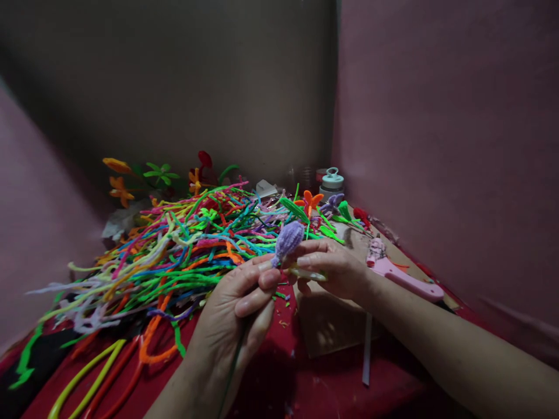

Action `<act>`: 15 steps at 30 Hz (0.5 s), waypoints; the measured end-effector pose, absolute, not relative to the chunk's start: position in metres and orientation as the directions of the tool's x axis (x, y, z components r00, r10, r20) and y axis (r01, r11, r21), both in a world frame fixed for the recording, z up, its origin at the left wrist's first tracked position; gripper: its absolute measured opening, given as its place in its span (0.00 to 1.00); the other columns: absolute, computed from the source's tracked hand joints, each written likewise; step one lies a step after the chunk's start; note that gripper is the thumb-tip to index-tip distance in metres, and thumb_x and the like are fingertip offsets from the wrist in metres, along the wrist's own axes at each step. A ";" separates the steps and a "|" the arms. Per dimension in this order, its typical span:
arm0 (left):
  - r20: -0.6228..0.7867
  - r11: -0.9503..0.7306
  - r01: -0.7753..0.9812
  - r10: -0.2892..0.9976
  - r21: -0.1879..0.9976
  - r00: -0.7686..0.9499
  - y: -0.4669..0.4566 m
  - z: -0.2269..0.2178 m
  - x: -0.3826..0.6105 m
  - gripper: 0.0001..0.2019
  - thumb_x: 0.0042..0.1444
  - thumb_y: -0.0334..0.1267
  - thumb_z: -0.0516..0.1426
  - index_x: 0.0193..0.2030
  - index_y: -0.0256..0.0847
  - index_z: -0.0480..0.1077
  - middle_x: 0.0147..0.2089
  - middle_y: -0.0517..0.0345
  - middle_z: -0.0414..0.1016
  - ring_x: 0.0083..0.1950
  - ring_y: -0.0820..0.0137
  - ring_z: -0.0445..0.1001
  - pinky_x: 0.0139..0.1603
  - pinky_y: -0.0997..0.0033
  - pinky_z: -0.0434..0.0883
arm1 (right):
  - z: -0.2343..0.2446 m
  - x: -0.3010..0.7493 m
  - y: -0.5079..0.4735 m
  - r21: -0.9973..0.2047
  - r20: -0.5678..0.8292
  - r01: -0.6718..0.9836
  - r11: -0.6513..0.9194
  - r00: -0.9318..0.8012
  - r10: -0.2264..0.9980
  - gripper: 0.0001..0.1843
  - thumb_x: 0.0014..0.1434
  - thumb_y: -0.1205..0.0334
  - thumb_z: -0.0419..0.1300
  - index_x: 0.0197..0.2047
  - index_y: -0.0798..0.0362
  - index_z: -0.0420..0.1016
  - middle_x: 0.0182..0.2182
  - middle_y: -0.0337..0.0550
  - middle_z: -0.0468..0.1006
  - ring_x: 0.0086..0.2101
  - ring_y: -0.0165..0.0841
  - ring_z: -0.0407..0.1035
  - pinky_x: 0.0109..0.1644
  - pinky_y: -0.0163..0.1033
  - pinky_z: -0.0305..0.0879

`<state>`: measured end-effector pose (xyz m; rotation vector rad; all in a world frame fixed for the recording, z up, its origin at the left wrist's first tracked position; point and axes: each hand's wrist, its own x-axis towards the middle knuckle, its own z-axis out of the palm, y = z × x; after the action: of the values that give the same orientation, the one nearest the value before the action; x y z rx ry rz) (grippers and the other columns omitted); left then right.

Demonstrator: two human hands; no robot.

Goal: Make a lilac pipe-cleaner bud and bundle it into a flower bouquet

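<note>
A purple fuzzy flower bud, shaped like bent pipe cleaners, stands tilted above my left hand. The thumb and fingers of that hand pinch the base of the bud, and a thin dark green stem runs down below them. My right hand is just to the right of the bud, its fingers curled around a pale yellowish, narrow thing whose kind I cannot make out. Some of the right fingertips are hidden behind the bud and that thing.
A large heap of coloured pipe cleaners covers the left. Finished fuzzy flowers lie behind my hands. A pink glue gun rests at right on cardboard. A lidded jar stands by the walls. The cloth is red.
</note>
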<state>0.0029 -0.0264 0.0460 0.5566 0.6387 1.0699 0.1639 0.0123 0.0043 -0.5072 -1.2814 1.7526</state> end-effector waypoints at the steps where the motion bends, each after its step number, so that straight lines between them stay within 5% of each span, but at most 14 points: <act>1: -0.215 0.383 -0.617 0.919 0.688 0.331 -0.026 0.046 0.003 0.02 0.49 0.26 0.54 0.26 0.33 0.66 0.20 0.67 0.61 0.10 0.92 0.46 0.07 0.95 0.51 | 0.004 0.163 0.012 -0.907 0.173 -0.416 -0.068 -0.514 0.840 0.09 0.47 0.65 0.61 0.34 0.55 0.78 0.25 0.40 0.73 0.24 0.27 0.63 0.25 0.32 0.59; 8: -0.264 0.417 -0.620 0.907 0.665 0.327 -0.025 0.046 0.008 0.06 0.51 0.23 0.49 0.27 0.32 0.65 0.19 0.68 0.59 0.10 0.92 0.45 0.08 0.96 0.49 | 0.005 0.152 0.007 -0.898 0.210 -0.438 0.041 -0.344 0.915 0.08 0.46 0.68 0.63 0.34 0.54 0.77 0.21 0.32 0.67 0.20 0.21 0.53 0.24 0.29 0.51; 15: -0.219 0.427 -0.555 0.889 0.713 0.402 -0.022 0.039 0.007 0.03 0.47 0.24 0.53 0.27 0.31 0.67 0.18 0.69 0.59 0.11 0.91 0.40 0.07 0.95 0.50 | 0.005 0.147 0.004 -0.855 0.237 -0.516 0.042 -0.318 0.918 0.08 0.45 0.68 0.67 0.32 0.52 0.76 0.28 0.34 0.75 0.30 0.25 0.66 0.40 0.33 0.61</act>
<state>0.0066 -0.0219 0.0391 0.5990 0.6455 0.9840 0.1473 0.0043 0.0045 -0.5029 -1.1251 1.5631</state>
